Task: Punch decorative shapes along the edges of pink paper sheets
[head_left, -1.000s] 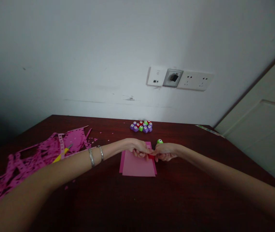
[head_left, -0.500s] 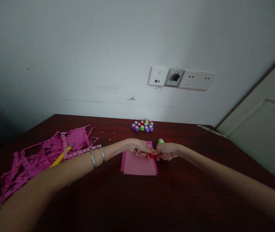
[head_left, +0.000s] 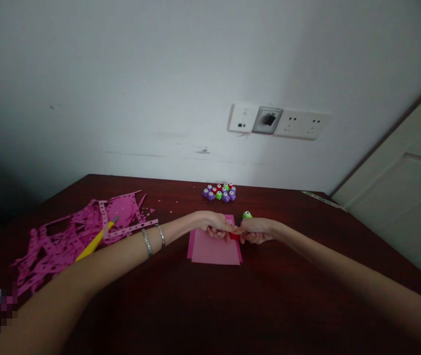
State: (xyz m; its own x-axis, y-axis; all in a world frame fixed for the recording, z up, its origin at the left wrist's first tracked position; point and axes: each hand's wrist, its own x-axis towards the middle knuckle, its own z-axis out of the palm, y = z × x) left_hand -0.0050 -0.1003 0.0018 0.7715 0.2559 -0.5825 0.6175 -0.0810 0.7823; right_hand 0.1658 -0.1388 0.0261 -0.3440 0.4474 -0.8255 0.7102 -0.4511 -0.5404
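Both my arms reach far across a dark red-brown table (head_left: 277,305). My left hand (head_left: 216,228) is closed and rests on the far edge of a pink paper sheet (head_left: 215,250). My right hand (head_left: 254,230) is closed right beside it, fingertips touching the left hand. Between the two hands sits a small red punch (head_left: 233,236), pressed by both and mostly hidden. Two silver bangles circle my left wrist. A green punch (head_left: 247,215) stands just behind my right hand.
A cluster of several purple, red and green punches (head_left: 220,192) sits near the wall. A heap of cut pink paper strips (head_left: 73,231) with a yellow-handled tool (head_left: 94,241) lies at the left. Wall sockets (head_left: 279,121) hang above. A door stands at the right.
The view has shifted slightly, so everything sits a little further right and away. Both hands stay together on the red punch over the pink sheet.
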